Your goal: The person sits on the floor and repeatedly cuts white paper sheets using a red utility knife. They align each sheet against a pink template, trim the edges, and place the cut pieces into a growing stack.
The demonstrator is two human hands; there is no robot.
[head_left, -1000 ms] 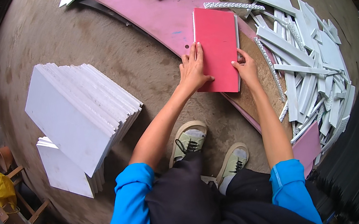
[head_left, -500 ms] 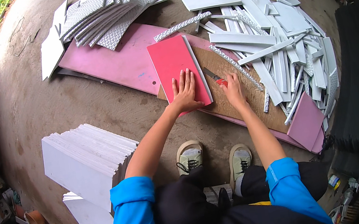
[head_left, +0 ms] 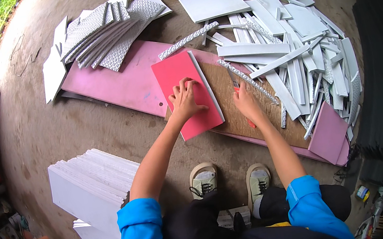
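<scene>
A red rectangular board [head_left: 185,125] lies over a white sheet, whose edge shows along its right side. My left hand [head_left: 186,101] rests on the red board with its fingers spread and bent, fingertips touching the surface. Just right of the board, my right hand [head_left: 246,101] is closed around a red-handled knife [head_left: 237,90]. Its grey blade points away from me, over the brown wooden board [head_left: 215,77], near a thin textured white strip [head_left: 248,81]. Beneath the wood lies a long pink board [head_left: 110,90].
Textured white panels [head_left: 96,34] are fanned out at the far left. A heap of white offcuts [head_left: 287,53] spreads on the right, with a white slab [head_left: 213,3] behind it. Stacked white sheets [head_left: 86,187] stand at the near left. A pink piece [head_left: 327,129] lies at the right.
My left hand's fingers have gone from lying flat to bent on the red board. The knife in my right hand has turned from pointing up-left to nearly straight away from me.
</scene>
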